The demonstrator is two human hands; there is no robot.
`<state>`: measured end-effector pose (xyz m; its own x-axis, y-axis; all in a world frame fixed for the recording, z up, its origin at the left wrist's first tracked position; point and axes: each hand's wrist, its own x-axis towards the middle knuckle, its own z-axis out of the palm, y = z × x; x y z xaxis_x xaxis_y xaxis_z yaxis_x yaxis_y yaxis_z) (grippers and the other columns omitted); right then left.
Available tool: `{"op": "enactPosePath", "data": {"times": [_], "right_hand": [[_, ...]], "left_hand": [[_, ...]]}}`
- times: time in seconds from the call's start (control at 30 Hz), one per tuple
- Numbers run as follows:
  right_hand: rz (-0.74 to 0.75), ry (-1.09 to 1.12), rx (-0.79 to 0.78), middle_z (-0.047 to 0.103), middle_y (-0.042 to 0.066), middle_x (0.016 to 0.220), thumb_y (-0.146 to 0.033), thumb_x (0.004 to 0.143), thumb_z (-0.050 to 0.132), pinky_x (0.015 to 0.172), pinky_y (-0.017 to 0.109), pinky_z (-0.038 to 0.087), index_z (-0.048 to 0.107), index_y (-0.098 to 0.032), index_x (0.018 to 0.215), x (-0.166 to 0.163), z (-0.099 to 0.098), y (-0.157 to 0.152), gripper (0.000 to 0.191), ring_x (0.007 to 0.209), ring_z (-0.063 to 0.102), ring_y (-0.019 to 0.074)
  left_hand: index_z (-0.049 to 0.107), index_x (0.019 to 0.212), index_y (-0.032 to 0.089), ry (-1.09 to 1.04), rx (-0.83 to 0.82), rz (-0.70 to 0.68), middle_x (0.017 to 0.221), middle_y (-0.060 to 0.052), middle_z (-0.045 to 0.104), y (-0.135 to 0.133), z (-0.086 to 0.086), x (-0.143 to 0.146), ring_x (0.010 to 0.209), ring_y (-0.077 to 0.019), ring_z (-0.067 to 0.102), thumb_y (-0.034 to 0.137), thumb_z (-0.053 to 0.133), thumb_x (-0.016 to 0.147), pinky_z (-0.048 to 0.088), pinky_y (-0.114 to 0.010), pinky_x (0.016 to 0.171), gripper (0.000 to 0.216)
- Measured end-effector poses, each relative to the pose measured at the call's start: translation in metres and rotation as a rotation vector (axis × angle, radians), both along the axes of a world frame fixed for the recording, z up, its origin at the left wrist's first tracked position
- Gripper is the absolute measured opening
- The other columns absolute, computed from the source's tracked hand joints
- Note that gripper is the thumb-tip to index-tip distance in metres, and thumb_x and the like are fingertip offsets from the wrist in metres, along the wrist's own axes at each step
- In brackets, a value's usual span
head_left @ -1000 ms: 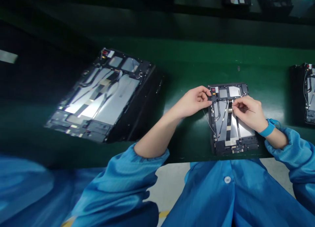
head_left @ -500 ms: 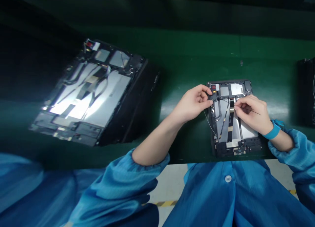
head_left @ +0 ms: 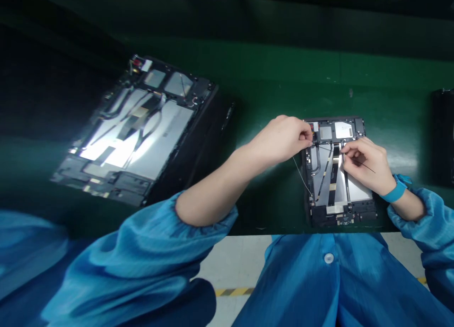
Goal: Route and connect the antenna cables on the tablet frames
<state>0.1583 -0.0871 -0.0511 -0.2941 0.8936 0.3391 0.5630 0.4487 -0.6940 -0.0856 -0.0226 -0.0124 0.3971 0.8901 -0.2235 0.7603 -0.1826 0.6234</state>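
I see an opened tablet [head_left: 336, 176] lying flat on the green bench [head_left: 269, 81], close to its near edge and directly in front of the blue-coated torso. Its back cover is off, so the silver plate, the black flex strips and the small boards along its far edge are exposed.

My left hand [head_left: 283, 138] rests at the far left corner of the tablet. Its fingers are curled together and its fingertips [head_left: 308, 137] press at the corner, beside a small red part. I cannot tell whether they pinch something there or only press down.

My right hand [head_left: 365, 164] lies over the right half of the tablet, with the fingers drawn together in a pinch on a thin dark wire [head_left: 365, 166]. The wire runs on to the left across the upper part of the tablet, toward the left hand. A second thin, pale wire [head_left: 301, 176] hangs along the left edge of the tablet, outside the frame.

A blue wrist strap [head_left: 395, 191] circles the right wrist.

A second opened tablet [head_left: 138, 128] lies well apart to the left on the bench, turned at an angle and catching a bright reflection. A dark object [head_left: 443, 138] sits at the right edge of the view; its detail is not readable.
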Motion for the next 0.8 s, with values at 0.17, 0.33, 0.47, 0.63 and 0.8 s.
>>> {"op": "enactPosePath", "data": {"times": [0.17,0.33,0.47,0.63,0.8], "right_hand": [[0.000,-0.006,-0.005,0.067,-0.002,0.072,-0.014,0.083,0.058,0.070,0.034,0.053,0.070,-0.026,0.091,0.000,0.000,0.000,0.018,0.074,0.065,0.0186],[-0.025,0.025,0.015,0.070,-0.002,0.073,-0.015,0.083,0.059,0.070,0.034,0.054,0.070,-0.025,0.091,0.004,0.001,0.003,0.017,0.071,0.064,0.0174],[-0.147,0.031,0.000,0.072,-0.002,0.076,-0.020,0.083,0.064,0.073,0.035,0.053,0.068,-0.025,0.094,0.011,0.005,0.019,0.013,0.071,0.065,0.0182],[-0.092,-0.226,0.071,0.072,0.000,0.078,-0.011,0.080,0.062,0.079,0.037,0.048,0.068,-0.025,0.095,0.016,0.011,0.040,0.022,0.080,0.066,0.0218],[0.055,-0.370,0.144,0.071,0.001,0.076,-0.011,0.082,0.059,0.076,0.037,0.042,0.071,-0.025,0.094,0.019,0.014,0.036,0.021,0.080,0.065,0.0227]], "left_hand": [[0.059,0.055,0.019,0.114,0.025,-0.169,0.062,-0.002,0.055,0.010,0.011,0.015,0.078,-0.0250,0.063,0.001,0.064,0.076,0.044,-0.036,0.087,0.028],[0.053,0.052,0.017,0.240,0.055,-0.131,0.057,-0.001,0.039,0.011,0.015,0.029,0.089,-0.0338,0.068,-0.006,0.062,0.071,0.048,-0.046,0.093,0.031],[0.064,0.064,0.017,0.241,0.109,-0.121,0.067,-0.004,0.053,0.003,0.015,0.026,0.096,-0.0341,0.069,0.000,0.065,0.075,0.050,-0.046,0.095,0.020],[0.072,0.096,0.015,0.273,0.157,-0.034,0.093,-0.010,0.071,-0.031,0.015,0.037,0.090,-0.0285,0.071,0.022,0.063,0.090,0.055,-0.038,0.085,0.014],[0.067,0.117,0.006,0.372,0.107,-0.001,0.108,-0.021,0.072,-0.058,0.008,0.068,0.101,-0.0347,0.072,0.015,0.055,0.091,0.056,-0.040,0.083,0.030]]}}
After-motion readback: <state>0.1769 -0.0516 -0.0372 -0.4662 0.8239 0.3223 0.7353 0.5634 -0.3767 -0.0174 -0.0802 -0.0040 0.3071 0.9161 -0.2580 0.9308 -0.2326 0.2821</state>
